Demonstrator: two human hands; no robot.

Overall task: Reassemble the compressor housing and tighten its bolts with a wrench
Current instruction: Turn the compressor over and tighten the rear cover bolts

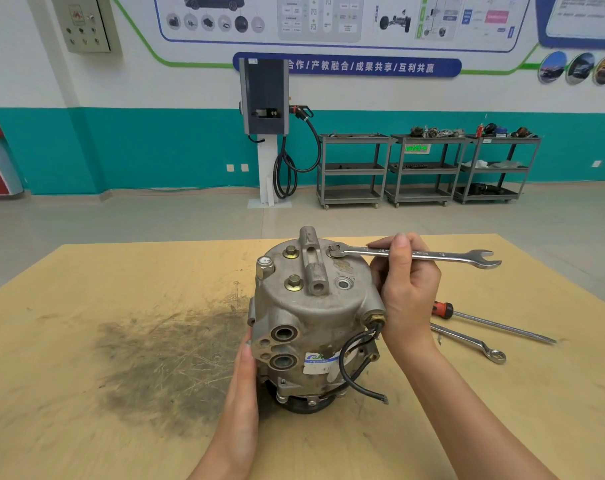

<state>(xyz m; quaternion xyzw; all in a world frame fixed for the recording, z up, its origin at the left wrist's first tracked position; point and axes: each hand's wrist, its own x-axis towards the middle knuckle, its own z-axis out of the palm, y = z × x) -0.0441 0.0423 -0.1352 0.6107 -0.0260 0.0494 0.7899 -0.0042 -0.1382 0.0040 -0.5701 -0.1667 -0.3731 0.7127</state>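
- Plywood table [86, 341], stained dark beyond the left fingers; far edge lies past the compressor, broad bare board on both sides.
- Compressor housing [315, 320], upright mid-table, between the two hands.
- Left hand [245, 368], fingers flat and extended against the housing's left side, not curled.
- Right hand [405, 282], fingers closed around the wrench [415, 255]; ring end sits on a top bolt [335, 250], open end projects past the fingers.
- Screwdriver [495, 323] and spare spanner [470, 344], lying just beyond the right wrist.

We see a dull, pitted cast-metal compressor housing [315, 306], glossy chromed wrench [415, 255], smudged matt wooden table [121, 306]
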